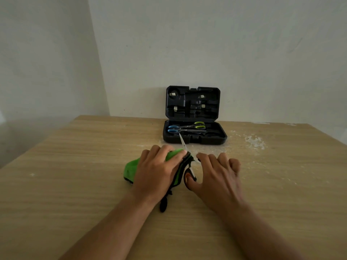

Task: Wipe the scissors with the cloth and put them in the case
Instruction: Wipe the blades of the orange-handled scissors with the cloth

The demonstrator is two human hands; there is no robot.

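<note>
Lying btwn hands [157, 169]: scissors [185, 147]

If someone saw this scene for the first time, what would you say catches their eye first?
First the two hands at the middle of the wooden table: the left hand holds a bright green cloth around a pair of scissors, whose blade points toward the wall, while the right hand has its thumb through the black handle. Behind them an open black case already holds blue-handled scissors and green-handled scissors.
</note>
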